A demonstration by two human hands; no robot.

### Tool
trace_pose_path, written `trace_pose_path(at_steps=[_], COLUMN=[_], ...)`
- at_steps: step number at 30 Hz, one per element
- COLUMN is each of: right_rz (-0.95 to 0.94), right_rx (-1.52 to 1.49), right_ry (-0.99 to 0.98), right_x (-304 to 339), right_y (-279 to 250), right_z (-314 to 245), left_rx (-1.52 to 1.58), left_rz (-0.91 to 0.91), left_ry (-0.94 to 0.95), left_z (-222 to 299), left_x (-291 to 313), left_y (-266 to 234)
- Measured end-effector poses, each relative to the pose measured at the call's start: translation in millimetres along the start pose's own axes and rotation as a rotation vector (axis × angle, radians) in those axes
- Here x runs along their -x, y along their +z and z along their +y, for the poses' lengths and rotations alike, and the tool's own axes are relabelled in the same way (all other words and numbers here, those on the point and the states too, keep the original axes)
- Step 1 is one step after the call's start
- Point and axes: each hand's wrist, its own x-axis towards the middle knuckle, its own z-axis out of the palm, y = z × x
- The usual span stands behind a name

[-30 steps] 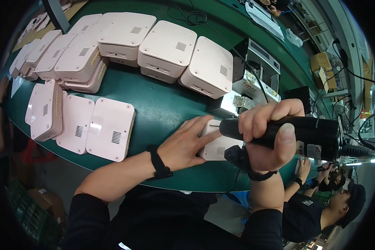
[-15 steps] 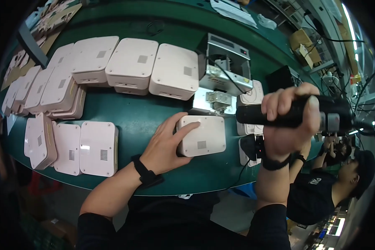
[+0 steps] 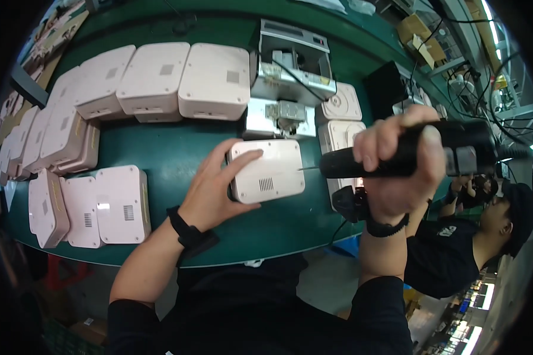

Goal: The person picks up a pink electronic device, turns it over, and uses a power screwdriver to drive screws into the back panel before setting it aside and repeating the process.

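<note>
On the green workbench (image 3: 177, 151) lies a white square plastic box (image 3: 275, 163) with rounded corners, corner screw holes and a slotted vent. My left hand (image 3: 213, 186) grips its left side, thumb at the near edge and fingers over the top. Raised to the right, my right hand (image 3: 405, 168) is wrapped round a black electric screwdriver (image 3: 343, 163). Its thin bit points left and overlaps the box's right edge in the picture; whether they touch I cannot tell. Behind the box stands a metal screw feeder (image 3: 290, 115).
Similar white boxes (image 3: 213, 77) are stacked in a curved row at the back left, and several (image 3: 121, 204) lie at the front left. More white parts (image 3: 340, 103) sit right of the feeder. A co-worker (image 3: 450, 248) in a black cap is at the far right.
The whole view has shifted, so bench items appear higher and farther left. The screwdriver's bit now shows against the box's right edge. Both hands keep their grips.
</note>
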Motion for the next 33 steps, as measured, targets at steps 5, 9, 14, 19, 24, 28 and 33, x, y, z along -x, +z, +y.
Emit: trace_pose_path(at_steps=[5, 9, 14, 19, 24, 28, 33], right_rz=[0.010, 0.023, 0.106, 0.080, 0.095, -0.106, -0.131], right_rx=[0.038, 0.059, -0.018, -0.107, -0.113, -0.243, -0.125], right_ry=[-0.060, -0.063, -0.016, 0.004, -0.006, 0.002, -0.060], right_x=[26, 31, 32, 36, 45, 38, 20], right_y=[-11, -20, -18, -31, -47, -33, -25], right_z=[-3, 7, 26, 30, 41, 24, 8], left_rx=[-0.016, -0.028, -0.029, 0.000, 0.022, 0.011, 0.010], left_rz=[-0.002, -0.002, 0.036, 0.059, 0.114, 0.116, 0.142], left_ry=[-0.019, -0.024, 0.024, 0.074, 0.099, 0.042, 0.080], left_z=[-1, -2, -8, -15, -20, -20, -22], left_x=[-2, -4, -5, -4, 5, 13, 5], left_y=[2, 3, -2, 10, 14, 15, 26])
